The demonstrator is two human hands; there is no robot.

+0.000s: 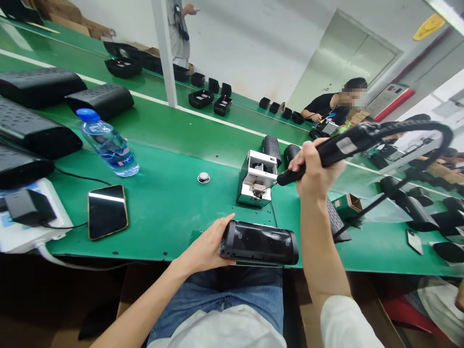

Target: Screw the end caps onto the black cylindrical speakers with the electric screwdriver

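My left hand [208, 246] is closed around the left end of a black speaker housing [259, 244], which lies lengthwise at the front edge of the green bench. In my right hand [317, 171] is a black electric screwdriver [344, 145], gripped in a fist and tilted, its cable arching away to the right. The bit points down-left at the front of a small white-and-black screw feeder [248, 181] behind the speaker. Whether the bit touches the feeder I cannot tell.
On the left are a water bottle [108, 145], a phone [108, 212], a white power strip [54, 208] and black speaker housings [36, 123]. A small round metal part [203, 178] lies mid-bench. A green box [347, 206] stands right; a co-worker [331, 106] sits across.
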